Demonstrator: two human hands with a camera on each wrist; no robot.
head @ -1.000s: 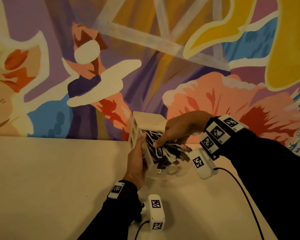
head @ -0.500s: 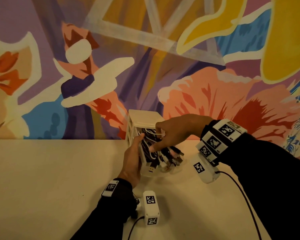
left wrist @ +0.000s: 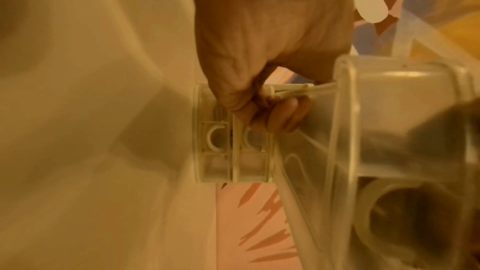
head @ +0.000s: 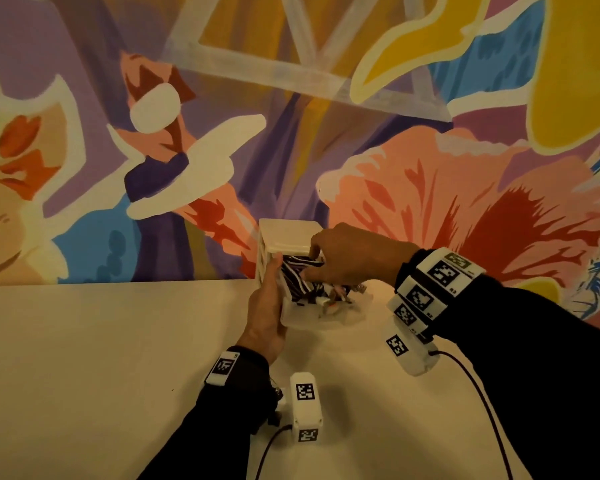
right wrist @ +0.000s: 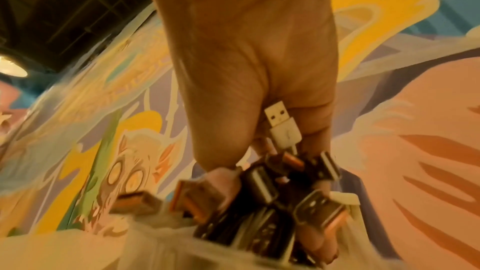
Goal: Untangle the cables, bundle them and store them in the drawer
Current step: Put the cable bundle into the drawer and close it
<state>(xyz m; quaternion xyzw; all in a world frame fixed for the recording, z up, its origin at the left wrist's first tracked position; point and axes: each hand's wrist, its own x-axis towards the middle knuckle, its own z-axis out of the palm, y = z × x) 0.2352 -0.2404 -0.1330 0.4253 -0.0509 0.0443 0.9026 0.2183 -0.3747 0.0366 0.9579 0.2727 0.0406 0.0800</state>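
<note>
The drawer (head: 303,315) is pulled out of the little white cabinet (head: 283,239) and it is stuffed with cables (head: 300,278) — plugs poke out the front. The left hand (head: 265,315) blocks the drawer's left side, and the right hand (head: 347,258) blocks the top and right. The painted wall (head: 291,133) stands just behind the cabinet. The table (head: 101,358) lies wide and bare to the left — lots of room there.
</note>
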